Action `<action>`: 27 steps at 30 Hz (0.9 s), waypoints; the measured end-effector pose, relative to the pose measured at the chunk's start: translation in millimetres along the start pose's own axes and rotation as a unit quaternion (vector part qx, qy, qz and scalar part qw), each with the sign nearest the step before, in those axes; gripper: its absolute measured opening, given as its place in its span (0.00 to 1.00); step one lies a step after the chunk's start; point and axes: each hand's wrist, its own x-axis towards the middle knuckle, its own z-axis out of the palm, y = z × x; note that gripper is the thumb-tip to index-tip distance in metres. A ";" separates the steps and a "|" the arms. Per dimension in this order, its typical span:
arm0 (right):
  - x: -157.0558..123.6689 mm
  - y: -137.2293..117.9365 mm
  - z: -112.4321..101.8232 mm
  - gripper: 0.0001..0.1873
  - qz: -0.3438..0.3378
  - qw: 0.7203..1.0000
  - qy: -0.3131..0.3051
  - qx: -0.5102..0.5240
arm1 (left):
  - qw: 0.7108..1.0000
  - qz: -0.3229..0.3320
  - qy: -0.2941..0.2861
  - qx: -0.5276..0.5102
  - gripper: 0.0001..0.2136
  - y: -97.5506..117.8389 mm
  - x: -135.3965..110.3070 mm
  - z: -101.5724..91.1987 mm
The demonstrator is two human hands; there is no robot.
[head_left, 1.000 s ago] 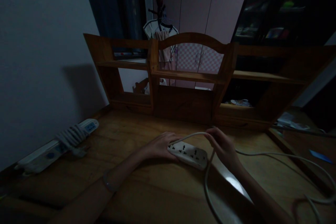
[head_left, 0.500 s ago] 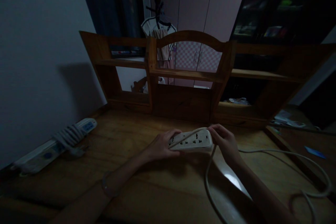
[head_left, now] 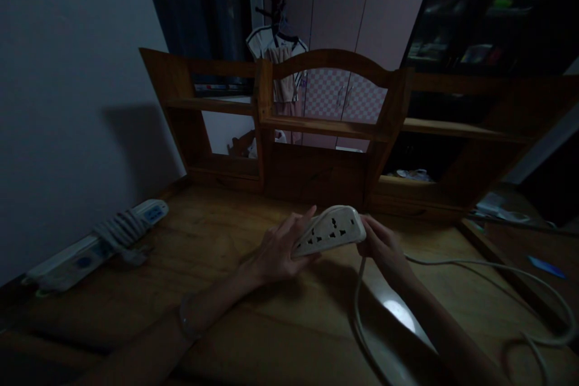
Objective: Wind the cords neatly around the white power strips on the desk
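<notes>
A white power strip (head_left: 332,230) is lifted off the wooden desk (head_left: 235,313), tilted with its right end up. My left hand (head_left: 278,249) holds its left end, with the index finger stretched along its back. My right hand (head_left: 382,245) is closed around its right end, where the white cord (head_left: 357,307) comes out. The cord drops toward the desk's near edge, and another run of it loops off to the right (head_left: 511,274).
A second white power strip (head_left: 85,250), with its cord wound around it, lies by the left wall. A wooden shelf unit (head_left: 332,132) stands along the back of the desk. A blue object (head_left: 545,266) and papers (head_left: 493,208) lie at the far right.
The power strip lay on the desk a second ago; both hands have lifted and tilted it, and the cord that lay across its top has come off.
</notes>
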 end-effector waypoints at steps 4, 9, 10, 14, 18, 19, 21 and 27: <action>0.7 8.0 3.9 0.20 -0.022 0.999 0.009 -0.023 | 0.999 -0.044 -0.013 0.022 0.39 3.3 0.6 2.7; -3.0 16.8 13.3 0.20 -0.045 0.994 0.016 -0.101 | 0.994 -0.106 0.030 0.024 0.37 5.9 4.2 -1.0; -4.4 17.4 15.6 0.20 -0.050 0.992 0.013 -0.118 | 0.992 -0.117 0.042 0.030 0.37 5.3 4.9 -1.7; -7.9 19.9 20.3 0.18 -0.096 0.967 0.018 -0.234 | 0.984 -0.143 0.066 0.079 0.38 1.7 6.1 -0.4; -3.1 25.5 13.8 0.17 -0.141 0.918 0.028 -0.371 | 0.979 -0.158 0.068 0.112 0.38 0.2 6.1 3.5; -0.3 26.4 11.0 0.18 -0.149 0.905 0.025 -0.399 | 0.978 -0.159 0.068 0.114 0.37 0.1 6.3 3.9; 6.8 26.0 4.5 0.18 -0.161 0.882 0.013 -0.443 | 0.978 -0.162 0.065 0.113 0.37 -0.4 6.8 3.2; 33.2 9.6 -15.6 0.16 -0.141 0.892 0.021 -0.428 | 0.984 -0.153 0.033 0.090 0.37 -0.1 6.9 -2.7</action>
